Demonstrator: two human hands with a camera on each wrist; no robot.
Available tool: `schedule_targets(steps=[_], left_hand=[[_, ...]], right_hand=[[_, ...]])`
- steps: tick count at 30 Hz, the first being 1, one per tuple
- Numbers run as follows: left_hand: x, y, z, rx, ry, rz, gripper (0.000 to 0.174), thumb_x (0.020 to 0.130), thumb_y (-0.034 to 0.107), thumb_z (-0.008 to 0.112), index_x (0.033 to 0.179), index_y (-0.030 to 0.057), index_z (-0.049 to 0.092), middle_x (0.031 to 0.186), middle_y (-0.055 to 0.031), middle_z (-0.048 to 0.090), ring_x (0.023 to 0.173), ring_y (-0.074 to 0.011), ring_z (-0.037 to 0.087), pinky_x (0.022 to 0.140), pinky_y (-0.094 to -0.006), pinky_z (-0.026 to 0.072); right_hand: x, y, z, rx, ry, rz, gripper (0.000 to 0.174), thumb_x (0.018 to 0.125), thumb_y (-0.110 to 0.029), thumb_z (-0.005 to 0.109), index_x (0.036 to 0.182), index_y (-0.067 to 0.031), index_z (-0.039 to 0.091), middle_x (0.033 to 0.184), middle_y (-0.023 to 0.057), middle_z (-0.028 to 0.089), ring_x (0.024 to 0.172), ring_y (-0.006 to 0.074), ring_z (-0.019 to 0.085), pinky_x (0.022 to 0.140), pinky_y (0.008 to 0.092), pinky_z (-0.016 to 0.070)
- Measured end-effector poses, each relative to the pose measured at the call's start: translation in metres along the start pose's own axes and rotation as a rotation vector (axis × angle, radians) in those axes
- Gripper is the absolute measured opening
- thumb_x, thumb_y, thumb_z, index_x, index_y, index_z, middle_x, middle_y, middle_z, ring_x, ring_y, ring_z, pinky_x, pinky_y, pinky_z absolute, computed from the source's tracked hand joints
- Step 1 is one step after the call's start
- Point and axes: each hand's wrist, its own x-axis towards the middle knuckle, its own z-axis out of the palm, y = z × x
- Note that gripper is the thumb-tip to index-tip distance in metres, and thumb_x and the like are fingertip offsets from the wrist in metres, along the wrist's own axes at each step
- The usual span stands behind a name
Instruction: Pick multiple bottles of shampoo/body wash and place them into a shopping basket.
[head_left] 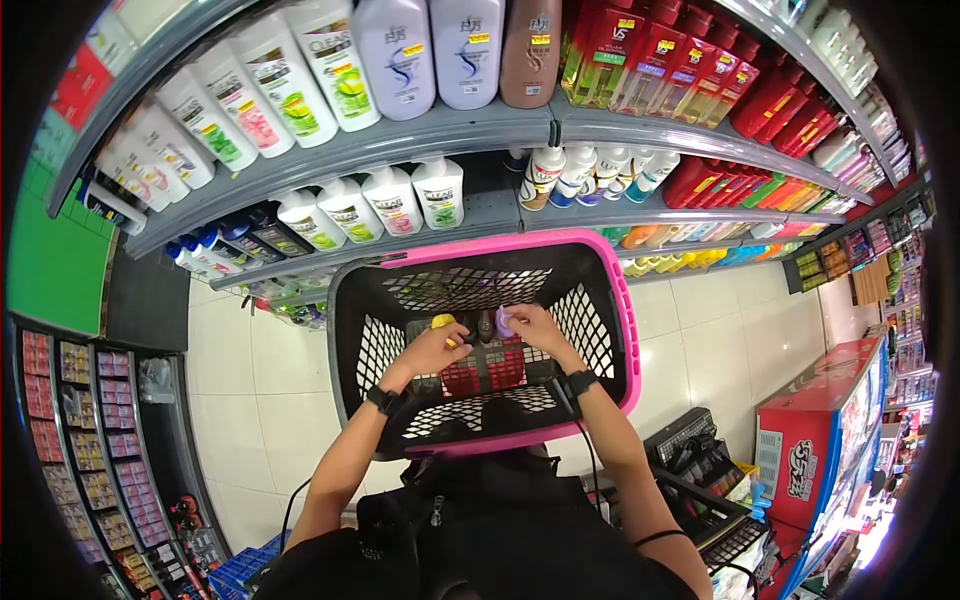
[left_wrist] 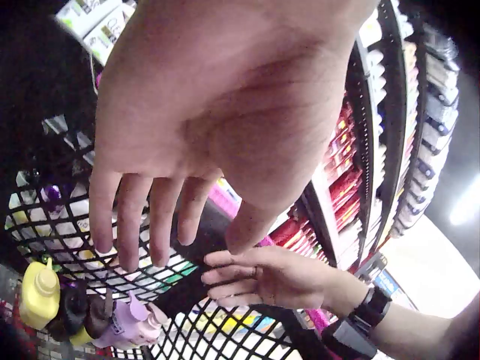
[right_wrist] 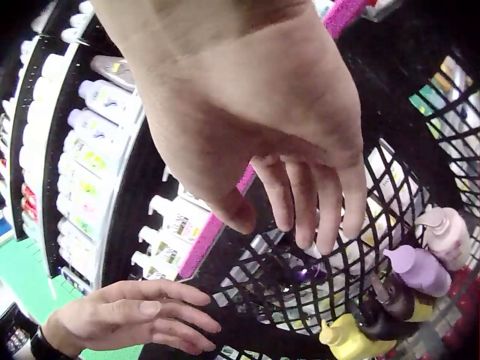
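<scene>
Inside a black shopping basket with a pink rim (head_left: 627,325), a row of bottles stands along the mesh wall. In the right wrist view these are a yellow bottle (right_wrist: 349,339), two dark bottles, a lilac pump bottle (right_wrist: 426,276) and a pale pink pump bottle (right_wrist: 450,236). My left hand (head_left: 435,348) hangs over the basket near the yellow bottle, fingers loosely extended, holding nothing. Over the lilac bottle's side is my right hand (head_left: 537,332), its fingers relaxed and slightly bent, nothing between them. Both palms show bare in the wrist views.
Shelves (head_left: 480,130) of shampoo and body-wash bottles rise just beyond the basket. A red chest freezer (head_left: 795,450) stands at right, beside black crates (head_left: 690,450). Racks of small packets (head_left: 90,430) line the left. Pale floor tiles (head_left: 255,380) show around the basket.
</scene>
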Motion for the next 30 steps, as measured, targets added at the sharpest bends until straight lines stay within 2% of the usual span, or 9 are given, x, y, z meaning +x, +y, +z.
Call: schedule_targets(steps=[4,7,11,13,15,18,24,26,30], left_hand=[[-0.069,-0.003,-0.004,0.046,-0.011,0.050,0.044,0.086,0.028,0.069,0.121,0.0052,0.056,0.101,-0.0116,0.067,0.088,-0.0217,0.064,0.079,-0.0336,0.0501],[-0.114,0.014,-0.003,0.122,-0.110,-0.016,0.046,0.086,0.030,0.068,0.122,0.0053,0.056,0.104,-0.0126,0.066,0.089,-0.0224,0.063,0.081,-0.0341,0.0496],[-0.147,0.000,0.013,0.092,-0.187,0.031,0.048,0.085,0.031,0.069,0.123,0.0044,0.056,0.106,-0.0146,0.065,0.096,-0.0235,0.062,0.086,-0.0343,0.0492],[-0.155,0.006,0.016,0.098,-0.195,0.054,0.048,0.085,0.031,0.069,0.123,0.0038,0.056,0.107,-0.0146,0.065,0.098,-0.0236,0.062,0.086,-0.0341,0.0490],[-0.163,0.014,0.022,0.094,-0.191,0.077,0.047,0.085,0.029,0.069,0.122,0.0030,0.056,0.109,-0.0148,0.065,0.102,-0.0244,0.062,0.088,-0.0340,0.0488],[-0.167,0.023,0.036,0.045,-0.181,0.116,0.046,0.086,0.029,0.068,0.122,0.0029,0.055,0.108,-0.0148,0.065,0.100,-0.0245,0.063,0.087,-0.0342,0.0490],[-0.162,0.045,0.077,0.042,-0.302,0.172,0.042,0.087,0.026,0.067,0.121,0.0042,0.055,0.106,-0.0127,0.066,0.100,-0.0231,0.062,0.089,-0.0333,0.0480],[-0.152,0.045,0.095,0.048,-0.308,0.241,0.047,0.085,0.032,0.067,0.120,0.0022,0.055,0.107,-0.0158,0.065,0.098,-0.0270,0.063,0.086,-0.0360,0.0496],[-0.132,0.071,0.130,0.107,-0.410,0.231,0.050,0.085,0.033,0.067,0.123,0.0035,0.054,0.108,-0.0138,0.064,0.099,-0.0254,0.061,0.087,-0.0348,0.0481]], right_hand=[[-0.064,-0.033,0.009,-0.013,-0.023,-0.036,0.032,0.087,-0.022,0.064,0.109,0.0006,0.065,0.092,0.0120,0.070,0.083,0.0183,0.066,0.077,0.0295,0.0511],[-0.110,-0.047,0.019,-0.018,0.037,0.003,0.032,0.088,-0.020,0.064,0.111,0.0018,0.063,0.088,0.0124,0.069,0.080,0.0166,0.066,0.074,0.0293,0.0516],[-0.168,-0.064,0.030,0.006,0.127,0.083,0.031,0.090,-0.019,0.063,0.112,0.0032,0.062,0.090,0.0104,0.069,0.080,0.0135,0.065,0.071,0.0271,0.0516],[-0.190,-0.070,0.033,-0.007,0.149,0.155,0.030,0.090,-0.018,0.062,0.111,0.0030,0.062,0.091,0.0099,0.069,0.081,0.0130,0.065,0.072,0.0267,0.0512],[-0.209,-0.056,0.040,0.157,0.202,0.111,0.027,0.091,-0.015,0.060,0.112,0.0030,0.062,0.091,0.0061,0.068,0.084,0.0096,0.062,0.075,0.0236,0.0487],[-0.228,-0.042,0.044,0.242,0.300,0.043,0.026,0.090,-0.015,0.061,0.110,0.0023,0.063,0.091,0.0081,0.069,0.078,0.0107,0.062,0.071,0.0259,0.0495],[-0.260,-0.025,0.028,0.171,0.389,0.093,0.025,0.090,-0.015,0.061,0.108,0.0008,0.064,0.090,0.0087,0.069,0.078,0.0103,0.062,0.071,0.0266,0.0501],[-0.272,-0.015,0.019,0.181,0.417,0.070,0.025,0.090,-0.016,0.061,0.108,0.0002,0.065,0.089,0.0088,0.069,0.078,0.0106,0.062,0.071,0.0272,0.0502],[-0.306,0.005,-0.008,0.142,0.360,0.136,0.029,0.092,-0.020,0.060,0.112,0.0005,0.063,0.092,0.0075,0.068,0.080,0.0117,0.061,0.074,0.0270,0.0493]])
